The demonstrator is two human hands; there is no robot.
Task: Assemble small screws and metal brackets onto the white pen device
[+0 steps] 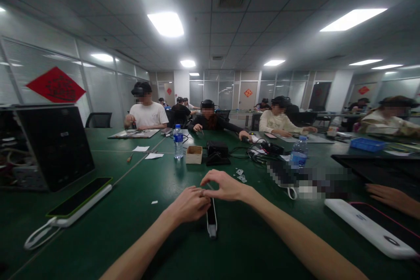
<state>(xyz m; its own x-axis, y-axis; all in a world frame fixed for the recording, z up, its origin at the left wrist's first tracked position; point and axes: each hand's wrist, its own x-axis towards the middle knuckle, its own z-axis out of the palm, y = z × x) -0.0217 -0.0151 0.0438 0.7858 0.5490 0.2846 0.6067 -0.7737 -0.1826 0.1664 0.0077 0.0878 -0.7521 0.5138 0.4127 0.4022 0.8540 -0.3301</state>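
Note:
In the middle of the green table, my left hand (192,203) lies low with its fingers bent and pressed together over a narrow dark strip with pale edges (212,218). The strip's grey near end sticks out toward me, and the hand covers part of its length. My right hand (225,186) reaches in from the right, thumb and forefinger curved together at the left hand's knuckles. A small shiny spot, perhaps a ring, shows there; what the right fingertips pinch, if anything, is hidden.
Ahead are a small open box (194,155), a black stand (217,153), a water bottle (178,141) and small clear pieces (241,176). A phone (80,197) lies left, a white power bank (367,227) right. A neighbour's hand (392,199) rests at right; several people sit opposite.

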